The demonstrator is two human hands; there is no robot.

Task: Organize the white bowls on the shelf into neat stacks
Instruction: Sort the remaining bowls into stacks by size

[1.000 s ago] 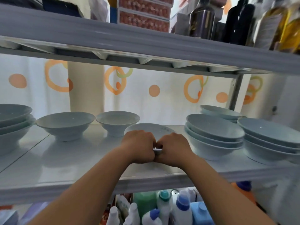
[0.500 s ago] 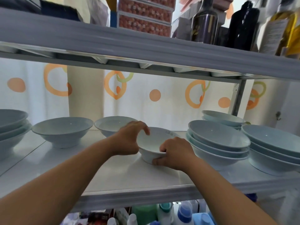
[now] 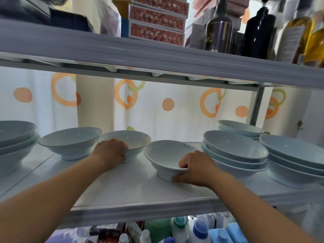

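Several white bowls stand on the white shelf (image 3: 122, 190). My right hand (image 3: 194, 168) grips the near rim of the middle bowl (image 3: 164, 155), thumb under its foot, and the bowl tilts slightly. My left hand (image 3: 110, 151) holds the front of a smaller bowl (image 3: 133, 139) just to the left. A single wide bowl (image 3: 70, 142) sits further left, beside a stack (image 3: 14, 142) at the left edge. On the right are a three-bowl stack (image 3: 235, 151), a stack (image 3: 294, 158) at the far right, and a shallower stack (image 3: 240, 128) behind.
The upper shelf (image 3: 157, 55) hangs low overhead, loaded with bottles (image 3: 219, 28) and boxes (image 3: 157, 20). A metal post (image 3: 256, 106) rises at the back right. Cleaning bottles (image 3: 199, 228) fill the level below. A patterned curtain (image 3: 166, 104) closes the back.
My left hand left the middle bowl and moved left onto the smaller bowl. My right hand stayed on the middle bowl, which shifted right and nearer the front.
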